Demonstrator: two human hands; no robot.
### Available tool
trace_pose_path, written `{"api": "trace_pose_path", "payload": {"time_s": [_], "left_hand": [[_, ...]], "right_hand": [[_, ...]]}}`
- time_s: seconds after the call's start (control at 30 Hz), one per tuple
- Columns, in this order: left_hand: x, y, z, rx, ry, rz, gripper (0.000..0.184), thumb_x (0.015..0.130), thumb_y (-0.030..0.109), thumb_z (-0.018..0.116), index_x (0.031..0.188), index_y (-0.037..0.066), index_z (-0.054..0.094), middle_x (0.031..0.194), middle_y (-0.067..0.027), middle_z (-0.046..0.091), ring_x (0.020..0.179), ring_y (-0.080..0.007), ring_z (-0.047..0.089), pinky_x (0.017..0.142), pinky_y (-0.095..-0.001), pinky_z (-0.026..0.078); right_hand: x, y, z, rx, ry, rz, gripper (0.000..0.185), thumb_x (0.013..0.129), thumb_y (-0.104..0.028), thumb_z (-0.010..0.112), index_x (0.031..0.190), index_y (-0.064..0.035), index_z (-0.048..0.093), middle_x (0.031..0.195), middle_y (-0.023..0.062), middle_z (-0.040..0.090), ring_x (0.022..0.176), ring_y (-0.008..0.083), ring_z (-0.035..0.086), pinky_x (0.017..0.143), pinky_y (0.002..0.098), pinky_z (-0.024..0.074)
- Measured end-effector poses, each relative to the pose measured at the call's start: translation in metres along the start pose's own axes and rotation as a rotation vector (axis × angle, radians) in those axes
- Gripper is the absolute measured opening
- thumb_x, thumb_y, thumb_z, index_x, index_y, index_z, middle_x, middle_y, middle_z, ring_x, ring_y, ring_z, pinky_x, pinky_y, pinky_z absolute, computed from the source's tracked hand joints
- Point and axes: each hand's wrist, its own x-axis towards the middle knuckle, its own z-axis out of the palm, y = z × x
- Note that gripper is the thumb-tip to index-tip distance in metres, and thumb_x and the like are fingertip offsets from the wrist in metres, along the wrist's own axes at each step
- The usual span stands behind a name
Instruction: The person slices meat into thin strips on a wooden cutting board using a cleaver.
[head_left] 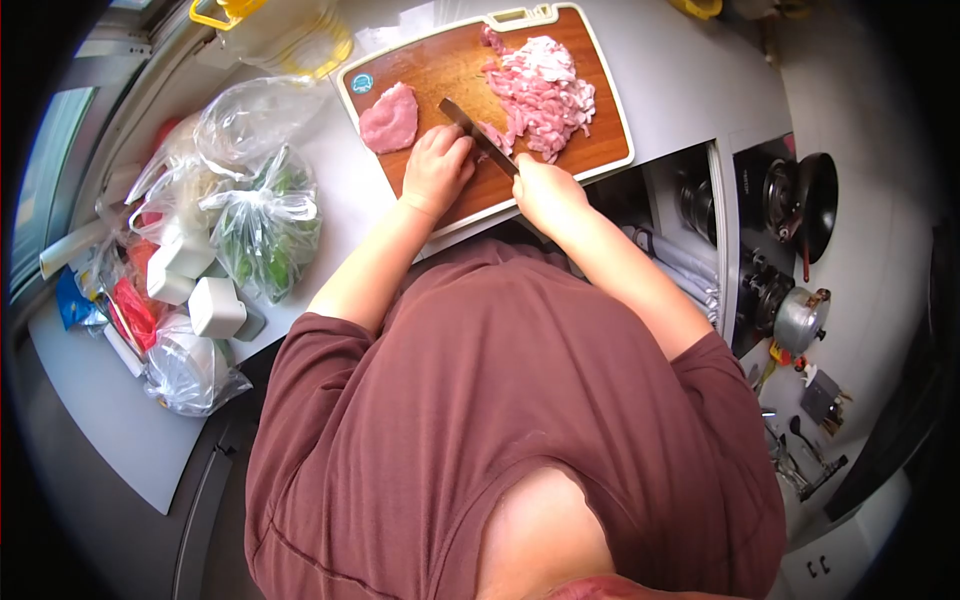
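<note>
A person in a brown shirt, seen from above, stands at a pale bench with both forearms over a brown cutting board with a white rim. The right hand has its grip clamped on the handle of a knife, whose dark blade slants across the board, tip pointing up and left. The left hand is just beside the blade on the board, fingers bent and close together; whether its grip is clamped on any meat underneath cannot be told.

To the right of the knife, a heap of cut meat, pink with white fat, covers the far right part of the board. At the board's left side, near the left hand, lies one flat slab of meat, apart from the heap.

Left of the board, a clear plastic bag of greens rests on the bench, beside white boxes. Far right are a black pan and a metal pot.
</note>
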Motion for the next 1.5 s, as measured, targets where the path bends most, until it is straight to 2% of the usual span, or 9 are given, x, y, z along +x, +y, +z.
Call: {"api": "trace_pose_path", "payload": {"time_s": [0.13,0.33,0.63,0.83,0.93,1.03,1.17,1.27,1.5], "left_hand": [[-0.002,0.001,0.0,0.011,-0.035,-0.017,0.025,0.071,0.008,0.071,0.094,0.005,0.061,0.102,-0.0125,0.061,0.095,-0.0335,0.059,0.084,-0.0424,0.049],[-0.003,0.002,0.002,0.021,0.029,0.024,0.022,0.07,0.008,0.071,0.089,0.007,0.06,0.099,-0.0107,0.061,0.093,-0.0322,0.059,0.083,-0.0422,0.05],[-0.001,0.002,-0.001,0.022,0.012,0.031,0.023,0.071,0.005,0.071,0.092,0.006,0.061,0.1,-0.0116,0.061,0.094,-0.0332,0.059,0.083,-0.0424,0.05],[0.0,0.001,-0.001,-0.004,0.005,0.027,0.023,0.07,0.006,0.071,0.092,0.006,0.061,0.101,-0.0116,0.061,0.093,-0.0332,0.059,0.083,-0.0421,0.05],[0.0,0.0,0.0,0.004,0.007,0.037,0.023,0.071,0.01,0.072,0.09,0.008,0.06,0.098,-0.009,0.061,0.093,-0.0307,0.059,0.081,-0.042,0.05],[-0.002,0.001,-0.002,0.009,0.026,0.047,0.023,0.07,0.01,0.071,0.091,0.007,0.06,0.1,-0.0098,0.061,0.094,-0.0311,0.059,0.083,-0.0417,0.05],[-0.002,0.0,-0.001,0.042,0.039,0.014,0.022,0.072,0.01,0.071,0.09,0.007,0.06,0.1,-0.0104,0.06,0.095,-0.031,0.059,0.084,-0.0417,0.05],[0.0,0.001,0.001,0.027,0.045,-0.006,0.02,0.074,0.008,0.071,0.091,0.007,0.06,0.1,-0.0104,0.061,0.094,-0.0316,0.059,0.084,-0.0418,0.05],[0.0,0.003,-0.008,-0.092,0.025,-0.028,0.019,0.076,0.004,0.071,0.093,0.007,0.062,0.101,-0.0107,0.063,0.095,-0.0322,0.061,0.083,-0.041,0.05]], "right_hand": [[0.038,-0.028,0.015,0.054,0.271,-0.165,0.02,0.089,-0.014,0.048,0.102,-0.0022,0.059,0.093,0.0239,0.069,0.089,0.0405,0.067,0.079,0.0512,0.0517],[0.027,-0.002,0.012,0.076,0.148,-0.036,0.019,0.09,-0.016,0.05,0.102,-0.0051,0.06,0.092,0.0219,0.068,0.091,0.0401,0.066,0.08,0.0504,0.0515],[-0.01,0.01,-0.002,0.111,0.236,-0.083,0.02,0.093,-0.022,0.05,0.101,-0.0054,0.058,0.083,0.0216,0.067,0.083,0.0421,0.065,0.075,0.0521,0.0502],[-0.002,0.001,0.004,0.037,0.14,-0.043,0.023,0.094,-0.022,0.047,0.101,-0.0045,0.059,0.089,0.0228,0.068,0.087,0.0411,0.066,0.078,0.0512,0.051],[0.024,-0.022,0.008,0.151,0.181,-0.053,0.023,0.093,-0.019,0.046,0.105,-0.0047,0.059,0.095,0.0251,0.067,0.093,0.0416,0.065,0.08,0.0501,0.0504],[0.064,-0.04,0.008,0.011,0.184,-0.058,0.027,0.093,-0.019,0.044,0.11,-0.0071,0.06,0.098,0.0249,0.067,0.096,0.0416,0.064,0.082,0.0502,0.0504],[0.037,-0.022,0.001,0.089,0.211,-0.097,0.028,0.092,-0.019,0.045,0.112,-0.0084,0.061,0.098,0.0251,0.067,0.094,0.0422,0.064,0.083,0.0511,0.0497],[0.019,0.015,-0.001,0.025,0.211,-0.009,0.024,0.092,-0.022,0.05,0.106,-0.0064,0.061,0.093,0.0241,0.068,0.091,0.0412,0.066,0.08,0.0513,0.0511],[0.0,-0.002,-0.011,0.088,0.262,-0.175,0.017,0.091,-0.02,0.053,0.095,-0.0047,0.059,0.08,0.021,0.067,0.079,0.0421,0.065,0.073,0.0509,0.051]]}}
